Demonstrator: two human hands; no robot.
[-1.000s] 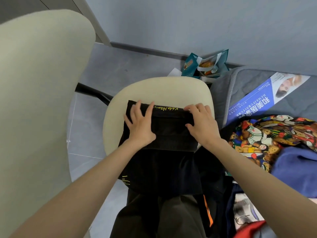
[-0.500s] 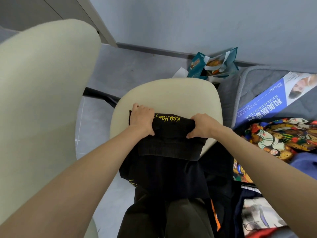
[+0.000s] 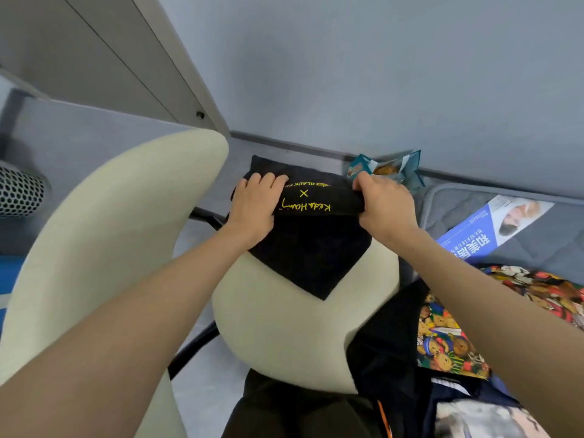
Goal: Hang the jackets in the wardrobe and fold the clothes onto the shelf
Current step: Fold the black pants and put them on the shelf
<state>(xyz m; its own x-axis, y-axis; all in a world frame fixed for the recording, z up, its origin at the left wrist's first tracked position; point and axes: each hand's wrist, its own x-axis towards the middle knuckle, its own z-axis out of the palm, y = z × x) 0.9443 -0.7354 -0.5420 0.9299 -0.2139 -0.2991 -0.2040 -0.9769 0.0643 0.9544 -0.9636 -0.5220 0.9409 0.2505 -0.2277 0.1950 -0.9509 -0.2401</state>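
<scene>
A folded black garment (image 3: 311, 248) with yellow lettering is held up above the cream chair seat (image 3: 284, 327), one corner hanging down. My left hand (image 3: 256, 207) grips its left edge, fingers curled over the top. My right hand (image 3: 384, 207) grips its right edge the same way. A pile of other clothes lies at the right: a colourful bear-print garment (image 3: 448, 339), a black one (image 3: 388, 349) and more below.
The cream chair backrest (image 3: 94, 248) fills the left. A grey mattress (image 3: 537, 241) with a blue leaflet (image 3: 493, 226) lies at the right. A teal bag (image 3: 392, 169) sits on the floor by the wall. Grey wardrobe panels (image 3: 104, 58) stand upper left.
Both hands have lifted the folded black garment off the chair seat and away from me. The view has tilted up toward the wall and wardrobe.
</scene>
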